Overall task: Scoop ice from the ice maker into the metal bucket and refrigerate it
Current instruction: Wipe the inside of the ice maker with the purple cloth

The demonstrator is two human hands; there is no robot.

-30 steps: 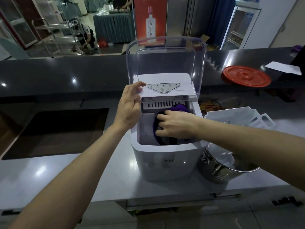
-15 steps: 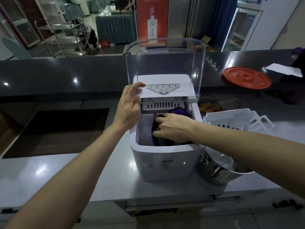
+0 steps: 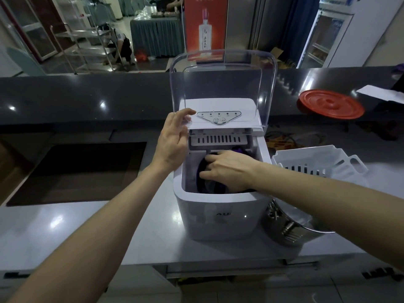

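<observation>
On the grey counter the ice maker stands with its clear lid raised and the metal bucket just beside it, under our right forearm. Our left hand touches the lid's left edge with loose, straight fingers. Our right hand lies inside the bin, fingers spread over a dark purple object; we cannot tell whether it grips.
</observation>
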